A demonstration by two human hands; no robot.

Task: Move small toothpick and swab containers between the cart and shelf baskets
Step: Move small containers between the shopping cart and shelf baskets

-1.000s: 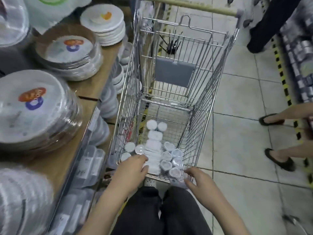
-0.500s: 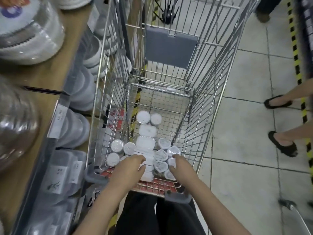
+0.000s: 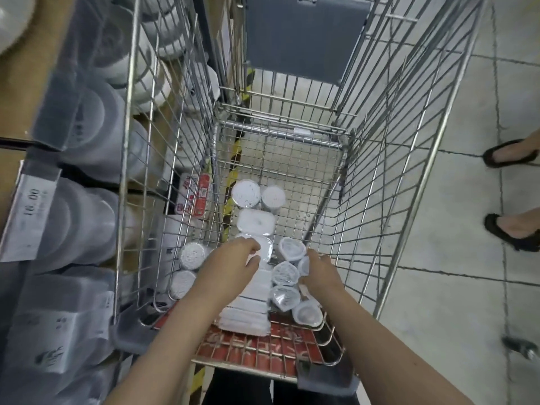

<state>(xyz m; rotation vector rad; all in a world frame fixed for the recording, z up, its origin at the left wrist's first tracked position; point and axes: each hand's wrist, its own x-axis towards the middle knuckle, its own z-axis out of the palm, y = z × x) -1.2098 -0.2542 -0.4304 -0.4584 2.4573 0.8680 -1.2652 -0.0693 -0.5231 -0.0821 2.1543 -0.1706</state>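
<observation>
A wire shopping cart (image 3: 415, 182) fills the middle of the view. On its floor lie several small white containers: two round tubs (image 3: 246, 193) at the far end, a rectangular box (image 3: 256, 222) behind my hands, a stack of flat white boxes (image 3: 248, 309) and several clear wrapped tubs (image 3: 285, 273). My left hand (image 3: 229, 266) reaches down into the cart, its fingers and thumb closed on the edge of a white rectangular box (image 3: 264, 249). My right hand (image 3: 321, 271) sits among the clear tubs, fingers and thumb around one (image 3: 304, 265).
A shelf on the left holds stacked clear plastic containers (image 3: 87, 223) and a price label (image 3: 29, 213). Someone's feet in black shoes (image 3: 511, 230) stand on the tiled floor to the right. A grey seat flap (image 3: 304, 36) closes the cart's far end.
My view has dropped closer to the cart. Both hands have moved from the cart's near rim down among the containers and closed on them.
</observation>
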